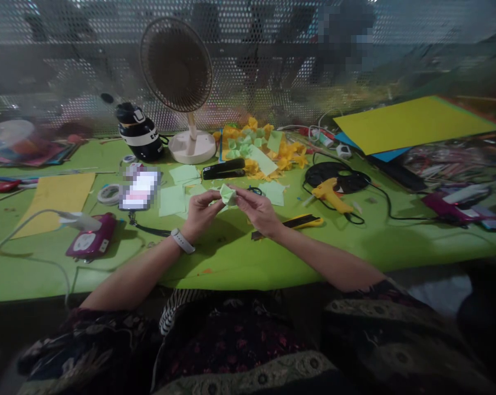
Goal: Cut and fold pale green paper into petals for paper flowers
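Between my two hands is a folded piece of light green paper, held above the green table. My left hand pinches its left side with thumb and fingers. On the other side, my right hand grips the paper's right edge. Several flat green paper squares lie just left of and behind my left hand. A yellow box cutter rests on the table by my right wrist, partly covered by it. Behind the hands lies a black stapler.
Orange paper flowers and green folded pieces are heaped at the back. A desk fan, a black bottle and a phone stand or lie left. A yellow glue gun with its cord and a purple power strip are right.
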`<state>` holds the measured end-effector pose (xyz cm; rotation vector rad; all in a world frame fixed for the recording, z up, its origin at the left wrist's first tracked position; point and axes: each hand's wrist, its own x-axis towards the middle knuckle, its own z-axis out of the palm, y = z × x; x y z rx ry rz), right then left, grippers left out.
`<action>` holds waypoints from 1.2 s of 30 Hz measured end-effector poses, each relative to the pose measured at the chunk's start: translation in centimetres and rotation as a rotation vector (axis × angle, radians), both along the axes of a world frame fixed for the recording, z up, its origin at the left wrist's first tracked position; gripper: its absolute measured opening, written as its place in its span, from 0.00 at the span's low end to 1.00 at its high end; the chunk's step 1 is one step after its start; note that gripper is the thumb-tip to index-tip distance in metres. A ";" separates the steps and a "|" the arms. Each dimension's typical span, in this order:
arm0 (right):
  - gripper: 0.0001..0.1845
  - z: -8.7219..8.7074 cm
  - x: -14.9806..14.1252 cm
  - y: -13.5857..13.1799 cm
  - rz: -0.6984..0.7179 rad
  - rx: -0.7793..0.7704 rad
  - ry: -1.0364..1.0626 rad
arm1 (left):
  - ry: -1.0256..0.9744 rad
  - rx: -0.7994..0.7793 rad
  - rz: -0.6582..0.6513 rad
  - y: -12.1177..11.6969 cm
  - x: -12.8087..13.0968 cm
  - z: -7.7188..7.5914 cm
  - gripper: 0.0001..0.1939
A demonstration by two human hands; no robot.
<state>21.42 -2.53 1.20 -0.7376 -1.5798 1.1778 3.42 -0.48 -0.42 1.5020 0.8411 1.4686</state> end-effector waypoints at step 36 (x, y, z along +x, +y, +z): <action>0.21 -2.1 -0.2 2.1 -0.119 -0.410 0.285 | 0.039 -0.233 0.017 -0.6 0.7 0.5 0.22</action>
